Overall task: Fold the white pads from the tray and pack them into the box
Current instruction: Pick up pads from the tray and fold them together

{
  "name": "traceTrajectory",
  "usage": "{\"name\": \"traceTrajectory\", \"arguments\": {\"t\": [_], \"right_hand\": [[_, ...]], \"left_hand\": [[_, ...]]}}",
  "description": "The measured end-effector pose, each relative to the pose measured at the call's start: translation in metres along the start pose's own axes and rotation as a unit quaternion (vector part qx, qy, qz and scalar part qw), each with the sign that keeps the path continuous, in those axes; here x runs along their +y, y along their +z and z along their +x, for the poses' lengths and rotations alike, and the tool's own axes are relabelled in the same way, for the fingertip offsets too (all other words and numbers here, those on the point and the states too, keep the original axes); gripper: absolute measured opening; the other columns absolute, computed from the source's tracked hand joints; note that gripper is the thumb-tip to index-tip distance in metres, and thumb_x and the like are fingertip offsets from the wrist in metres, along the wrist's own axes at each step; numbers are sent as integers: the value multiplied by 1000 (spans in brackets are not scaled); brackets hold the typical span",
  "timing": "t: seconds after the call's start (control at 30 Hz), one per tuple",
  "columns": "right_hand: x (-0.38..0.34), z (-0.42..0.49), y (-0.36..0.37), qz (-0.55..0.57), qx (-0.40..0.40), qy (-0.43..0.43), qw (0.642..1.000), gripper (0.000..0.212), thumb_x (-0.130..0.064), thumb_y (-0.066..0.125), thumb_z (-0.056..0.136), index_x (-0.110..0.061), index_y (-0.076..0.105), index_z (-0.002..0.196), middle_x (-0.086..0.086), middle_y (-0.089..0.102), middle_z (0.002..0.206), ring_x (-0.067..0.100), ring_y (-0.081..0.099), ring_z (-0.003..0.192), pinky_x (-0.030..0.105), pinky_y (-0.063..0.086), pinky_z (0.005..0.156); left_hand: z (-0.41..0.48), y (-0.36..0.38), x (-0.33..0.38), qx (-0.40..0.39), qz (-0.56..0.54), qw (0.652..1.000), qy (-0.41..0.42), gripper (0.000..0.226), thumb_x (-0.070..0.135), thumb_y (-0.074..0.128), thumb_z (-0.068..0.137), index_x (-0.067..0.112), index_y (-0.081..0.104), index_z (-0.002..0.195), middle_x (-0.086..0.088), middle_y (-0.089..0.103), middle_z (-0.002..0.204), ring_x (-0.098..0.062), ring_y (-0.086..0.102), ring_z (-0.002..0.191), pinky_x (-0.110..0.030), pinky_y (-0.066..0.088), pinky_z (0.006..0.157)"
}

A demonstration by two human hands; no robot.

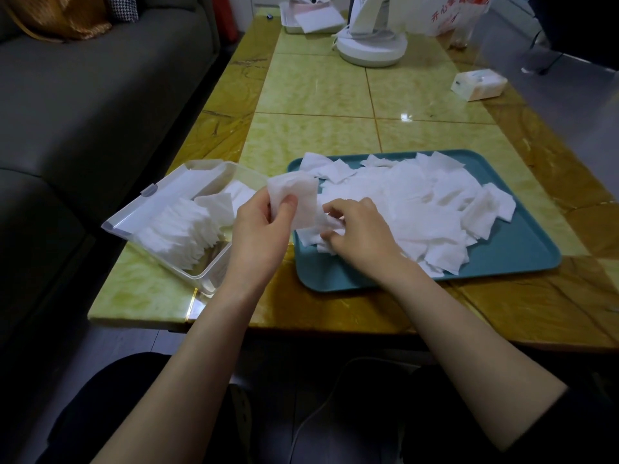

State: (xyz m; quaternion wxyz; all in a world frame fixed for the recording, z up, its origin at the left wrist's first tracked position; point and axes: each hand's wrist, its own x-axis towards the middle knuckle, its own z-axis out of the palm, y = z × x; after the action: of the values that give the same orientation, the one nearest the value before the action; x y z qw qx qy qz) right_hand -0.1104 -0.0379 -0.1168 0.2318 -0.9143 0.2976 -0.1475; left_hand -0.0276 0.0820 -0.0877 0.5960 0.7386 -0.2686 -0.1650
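A teal tray [522, 249] on the table carries a loose heap of white pads [418, 202]. To its left stands a clear plastic box [207, 279] with its lid open, and a row of folded pads [181, 232] fills it. My left hand [258, 229] holds one white pad [298, 195] upright between thumb and fingers, just above the tray's left rim. My right hand [355, 232] rests on the near left part of the heap, its fingers curled and pinching a pad [331, 226] there.
A grey sofa [83, 112] runs along the table's left side. At the far end of the green tiled table [318, 92] stand a white round-based appliance [371, 45], a white tray with paper [311, 18], a plastic bag [455, 11] and a small white box [479, 82].
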Motion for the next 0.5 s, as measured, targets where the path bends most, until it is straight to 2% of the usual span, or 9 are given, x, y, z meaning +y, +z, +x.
{"name": "traceTrajectory", "arguments": {"t": [0.07,0.1,0.17,0.23,0.33,0.4,0.5], "right_hand": [[0,1,1,-6,4,1,1000,35,-29,60,88,-16,60,120,6,61,116,26,45,112,35,40,89],[0,2,2,-9,5,2,1000,33,-32,59,88,-17,60,118,5,61,116,25,46,111,35,39,88],[-2,4,2,-11,14,-6,1000,31,-34,56,90,-20,61,117,5,59,116,24,48,109,34,39,88],[-4,5,2,6,28,-27,999,24,-31,56,90,-22,63,112,4,59,112,22,51,104,32,39,86],[-8,5,0,73,51,-33,996,14,-25,57,90,-21,66,100,0,62,106,15,57,88,31,45,80],[-9,5,-2,123,77,-22,989,11,-21,56,90,-18,65,95,-3,64,97,12,58,80,31,48,79],[-10,8,-11,188,111,5,976,10,-18,50,95,-13,59,93,-7,59,78,8,54,73,16,42,69]], "left_hand": [[0,0,0,-1,5,1000,-3,25,31,52,88,9,65,90,-26,63,94,-19,55,78,-52,50,78],[0,0,1,-1,5,1000,-1,23,29,52,89,10,65,90,-26,63,94,-19,55,77,-51,50,76],[1,1,0,-1,5,1000,2,15,23,53,94,21,63,83,-26,64,94,-18,54,78,-44,48,73],[2,2,1,1,12,1000,3,19,22,52,95,29,59,79,-24,64,95,-18,55,79,-44,49,73],[1,1,2,-6,10,1000,7,14,28,53,92,30,59,80,-23,65,94,-20,57,80,-50,51,79],[1,1,3,-6,11,1000,3,16,24,53,94,31,60,81,-20,66,93,-22,60,82,-50,51,80],[1,1,3,-7,7,1000,6,16,22,54,94,32,62,84,-12,69,92,-26,64,89,-48,51,83]]}}
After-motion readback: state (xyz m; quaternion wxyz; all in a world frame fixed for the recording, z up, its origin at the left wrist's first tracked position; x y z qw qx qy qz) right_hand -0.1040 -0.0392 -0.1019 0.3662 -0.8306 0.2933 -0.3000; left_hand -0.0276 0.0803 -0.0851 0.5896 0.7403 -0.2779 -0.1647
